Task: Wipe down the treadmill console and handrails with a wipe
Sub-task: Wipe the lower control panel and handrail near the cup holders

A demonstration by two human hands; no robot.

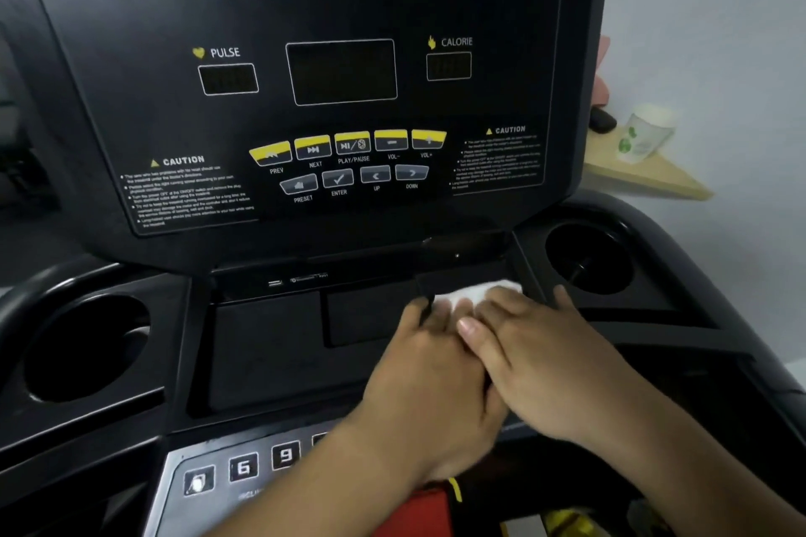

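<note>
1. The left grip (432, 366) is a bare hand. Its fingers lie mostly flat and push down on the white wipe (475, 292). They do not curl around it.
2. The right grip (545, 362) is a bare hand too. It lies flat and open, just beside the left one. Its thumb rests over the back of the left one, and its fingers touch the wipe.
3. The wipe sticks out past the fingertips of both hands. It is bunched up and sits on the right part of the flat black tray (270, 344), close to the tray's back wall.
4. The tray is part of the treadmill console (131, 100), below the big dark panel with the small screens.
5. A row of yellow buttons (349, 144) sits low on that panel, well above the hands.
6. A round cup holder (589, 257) is near the wipe on the right. Another cup holder (87, 344) is far off on the left.
7. Number buttons (261, 464) show a 6 and a 9 below the left arm.
8. Off to the right, a white cup (645, 135) stands on a wooden shelf (654, 183).
</note>
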